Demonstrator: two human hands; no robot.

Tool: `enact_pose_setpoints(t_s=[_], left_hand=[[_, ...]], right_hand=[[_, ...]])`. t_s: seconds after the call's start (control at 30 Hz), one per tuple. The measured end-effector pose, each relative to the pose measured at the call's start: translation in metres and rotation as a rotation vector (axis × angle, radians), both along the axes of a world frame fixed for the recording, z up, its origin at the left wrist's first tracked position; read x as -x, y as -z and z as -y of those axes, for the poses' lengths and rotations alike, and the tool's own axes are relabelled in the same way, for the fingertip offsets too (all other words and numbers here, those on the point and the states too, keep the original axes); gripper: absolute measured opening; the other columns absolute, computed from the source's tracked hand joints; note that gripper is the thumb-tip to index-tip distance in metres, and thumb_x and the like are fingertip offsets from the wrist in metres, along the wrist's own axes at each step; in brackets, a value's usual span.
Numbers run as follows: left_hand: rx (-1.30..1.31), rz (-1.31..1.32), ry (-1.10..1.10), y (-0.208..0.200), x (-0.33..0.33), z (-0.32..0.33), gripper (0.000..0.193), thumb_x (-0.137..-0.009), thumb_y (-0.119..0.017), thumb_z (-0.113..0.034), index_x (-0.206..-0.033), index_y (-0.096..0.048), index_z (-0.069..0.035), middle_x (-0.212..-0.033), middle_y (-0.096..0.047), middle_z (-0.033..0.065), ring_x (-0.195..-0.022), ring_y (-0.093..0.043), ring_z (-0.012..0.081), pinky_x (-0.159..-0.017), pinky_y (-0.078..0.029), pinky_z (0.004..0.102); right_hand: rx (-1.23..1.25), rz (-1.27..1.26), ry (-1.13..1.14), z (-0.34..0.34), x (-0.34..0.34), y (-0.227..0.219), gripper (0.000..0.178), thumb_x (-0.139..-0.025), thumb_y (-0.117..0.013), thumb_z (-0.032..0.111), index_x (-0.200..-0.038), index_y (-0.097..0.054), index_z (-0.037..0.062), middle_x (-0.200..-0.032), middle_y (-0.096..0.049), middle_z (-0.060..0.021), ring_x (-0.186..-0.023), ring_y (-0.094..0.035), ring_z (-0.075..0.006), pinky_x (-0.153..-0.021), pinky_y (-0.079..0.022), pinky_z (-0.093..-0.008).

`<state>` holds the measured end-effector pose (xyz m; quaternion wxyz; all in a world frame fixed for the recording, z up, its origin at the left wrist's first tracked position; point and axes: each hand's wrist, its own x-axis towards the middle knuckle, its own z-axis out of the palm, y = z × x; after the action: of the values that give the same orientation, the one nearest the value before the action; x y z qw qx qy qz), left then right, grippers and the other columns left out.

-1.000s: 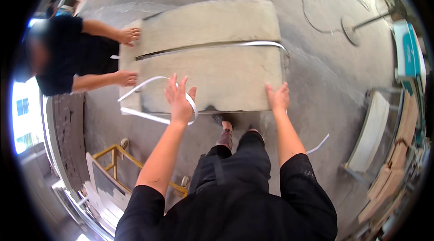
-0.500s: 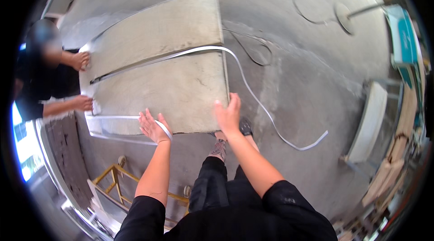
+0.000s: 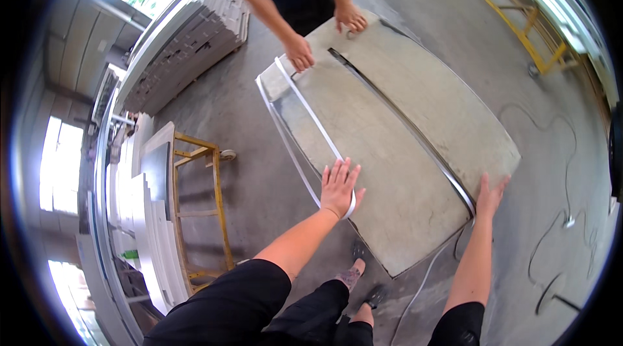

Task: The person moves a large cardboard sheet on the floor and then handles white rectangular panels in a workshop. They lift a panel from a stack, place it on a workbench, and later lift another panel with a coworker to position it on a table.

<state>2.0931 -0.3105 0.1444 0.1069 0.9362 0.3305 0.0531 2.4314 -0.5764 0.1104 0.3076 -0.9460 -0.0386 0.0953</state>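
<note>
A pale board [image 3: 383,151] is set in front of the person, slanting away to the upper left above the grey floor [image 3: 253,125]; what carries it cannot be seen; a dark slot [image 3: 379,95] runs along the board's length, and a white band [image 3: 466,198] lies in its near end, with a length trailing off the board's near edge. The left hand [image 3: 340,191] rests on the board by its left edge, fingers spread and gripping nothing, with a white strap [image 3: 307,107] passing beneath them and curving round the heel of the hand; one run of the strap crosses the board's top, another hangs along its left side. The right hand [image 3: 490,198] is at the board's right-hand near edge, fingers straight and parted from the thumb; whether they touch the band cannot be told. At the board's far end a co-worker's two hands [image 3: 300,54] are on its surface; left of the board stand a yellow trolley [image 3: 223,216] and a stack of grey panels [image 3: 185,44]; right of the board a cable [image 3: 573,145] lies on the floor.
</note>
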Motion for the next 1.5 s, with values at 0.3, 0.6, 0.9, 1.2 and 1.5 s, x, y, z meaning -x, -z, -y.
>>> enact_pose_setpoints(t_s=[0.3,0.6,0.9,1.2,1.5], left_hand=[[-0.034,0.114,0.016,0.012,0.011,-0.012,0.064,-0.079,-0.068,-0.036,-0.137,-0.048,-0.019,-0.149,-0.04,0.0099,-0.138,-0.036,0.0308,-0.112,-0.022,0.0531],[-0.084,0.095,0.011,0.02,-0.005,0.011,0.065,-0.08,-0.067,-0.037,-0.138,-0.046,-0.017,-0.15,-0.037,0.0113,-0.138,-0.034,0.0329,-0.112,-0.022,0.0544],[-0.122,0.045,0.121,0.033,0.004,0.028,0.079,-0.078,-0.067,-0.038,-0.145,-0.036,-0.012,-0.151,-0.03,0.02,-0.14,-0.029,0.0399,-0.113,-0.021,0.0578],[-0.133,0.059,0.158,0.024,0.015,0.037,0.08,-0.077,-0.068,-0.038,-0.145,-0.036,-0.012,-0.151,-0.03,0.0193,-0.14,-0.028,0.0397,-0.113,-0.02,0.0566],[-0.134,0.096,0.188,0.03,0.023,0.05,0.078,-0.076,-0.068,-0.037,-0.144,-0.039,-0.011,-0.15,-0.032,0.0197,-0.14,-0.029,0.0405,-0.113,-0.02,0.0566]], right_hand=[[-0.017,0.085,-0.029,0.0,0.017,0.038,0.089,-0.093,-0.056,0.047,-0.153,-0.01,-0.0005,-0.155,-0.023,-0.0251,-0.142,-0.026,-0.0397,-0.116,-0.022,-0.0406],[-0.136,0.163,-0.034,0.01,-0.01,0.052,0.089,-0.092,-0.059,0.045,-0.153,-0.012,0.0,-0.155,-0.024,-0.0239,-0.143,-0.026,-0.0373,-0.116,-0.022,-0.0398],[-0.134,0.118,0.029,0.024,0.008,0.034,0.088,-0.09,-0.062,0.045,-0.154,-0.014,0.007,-0.149,-0.035,-0.0263,-0.136,-0.037,-0.0394,-0.111,-0.03,-0.0414],[-0.177,0.165,0.056,0.045,0.033,0.025,0.088,-0.089,-0.062,0.046,-0.153,-0.016,0.0066,-0.148,-0.037,-0.0254,-0.135,-0.038,-0.0385,-0.111,-0.031,-0.0408],[-0.154,0.169,0.103,0.063,0.045,0.039,0.089,-0.088,-0.063,0.047,-0.153,-0.017,0.005,-0.15,-0.035,-0.0226,-0.138,-0.036,-0.0367,-0.112,-0.03,-0.0398]])
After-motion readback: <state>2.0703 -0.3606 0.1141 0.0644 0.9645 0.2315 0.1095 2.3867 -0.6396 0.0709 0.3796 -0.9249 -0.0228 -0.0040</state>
